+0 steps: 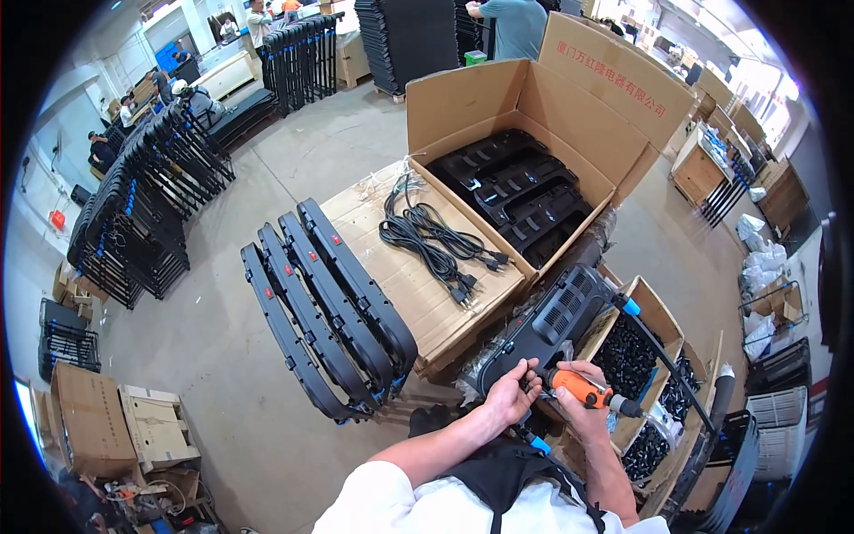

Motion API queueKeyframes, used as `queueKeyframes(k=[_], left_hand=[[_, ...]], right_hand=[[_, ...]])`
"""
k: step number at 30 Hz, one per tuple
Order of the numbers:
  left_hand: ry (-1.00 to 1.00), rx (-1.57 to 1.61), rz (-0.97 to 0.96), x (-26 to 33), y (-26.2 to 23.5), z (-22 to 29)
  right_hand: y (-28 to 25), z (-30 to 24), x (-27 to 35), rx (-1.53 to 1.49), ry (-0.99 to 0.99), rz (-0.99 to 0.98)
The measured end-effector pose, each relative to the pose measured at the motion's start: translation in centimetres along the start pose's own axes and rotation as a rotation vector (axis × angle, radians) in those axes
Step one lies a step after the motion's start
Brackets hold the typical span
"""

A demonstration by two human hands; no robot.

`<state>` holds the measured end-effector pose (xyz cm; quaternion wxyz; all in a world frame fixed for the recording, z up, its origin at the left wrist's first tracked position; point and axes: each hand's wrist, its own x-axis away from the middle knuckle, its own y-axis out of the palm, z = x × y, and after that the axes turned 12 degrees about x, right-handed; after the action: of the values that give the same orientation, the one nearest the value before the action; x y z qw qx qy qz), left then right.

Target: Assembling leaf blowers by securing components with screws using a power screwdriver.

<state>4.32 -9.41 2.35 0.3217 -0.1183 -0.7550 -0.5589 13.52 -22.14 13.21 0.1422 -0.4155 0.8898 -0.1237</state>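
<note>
While the left hand (pixel 509 398) pinches the near end of the long black plastic vented housing (pixel 551 325), the right hand (pixel 580 392) grips an orange-handled powered screwdriver (pixel 583 392), tip toward that end. Housing's long axis runs away up-right, over the cardboard parts box (pixel 663 311).

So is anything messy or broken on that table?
Nothing looks broken. The black power cords lie in a loose tangle on the cardboard sheet, not coiled. The left hand steadies the black vented housing while the right hand grips an orange power screwdriver.
</note>
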Motion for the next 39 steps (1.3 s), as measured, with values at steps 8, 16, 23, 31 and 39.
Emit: queueKeyframes(k=[8, 16, 23, 31, 39], left_hand=[[-0.016, 0.057, -0.148, 0.2, -0.6, -0.7], [0.011, -0.215, -0.089, 1.1, -2.0, -1.4], [0.073, -0.439, -0.096, 0.7, -2.9, -0.8], [0.055, -0.395, -0.088, 1.0, -3.9, -0.1], [0.021, -0.308, -0.018, 0.9, -4.2, 0.4]], right_hand=[[-0.2, -0.2, -0.5, -0.112, 0.043, 0.083], [-0.6, -0.4, -2.0, -0.112, 0.058, 0.095], [-0.9, 0.3, -2.9, -0.087, 0.050, 0.116], [-0.7, 0.3, -3.1, -0.118, 0.079, 0.118], [-0.5, 1.0, -3.6, -0.080, 0.095, 0.110]])
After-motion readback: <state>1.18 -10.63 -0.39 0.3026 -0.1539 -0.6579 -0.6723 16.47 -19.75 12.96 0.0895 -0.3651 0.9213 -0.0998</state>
